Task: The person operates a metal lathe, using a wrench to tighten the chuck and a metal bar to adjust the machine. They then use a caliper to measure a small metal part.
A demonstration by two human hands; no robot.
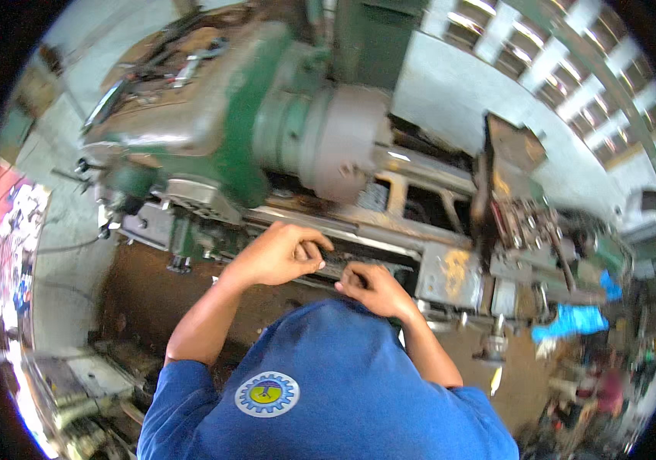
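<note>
My left hand point(286, 254) is above the front of a green lathe's bed, with its fingers curled in toward the thumb. Close by on its right, my right hand point(375, 288) is also closed, its fingertips turned toward the left one. A small gap separates the two hands. Whatever they may hold is hidden or too small to make out. Beyond them is the lathe's big grey chuck point(347, 142), slightly blurred, on the green headstock point(240, 115). The long metal bed rail point(328, 226) runs just past my fingers.
To the right stands the carriage with its tool post point(527, 226) and an upright metal plate point(489, 180). Spanners point(190, 69) and loose tools lie on the headstock. A blue cloth or plastic sheet point(573, 320) is at the right. Levers point(178, 264) stick out at the left front.
</note>
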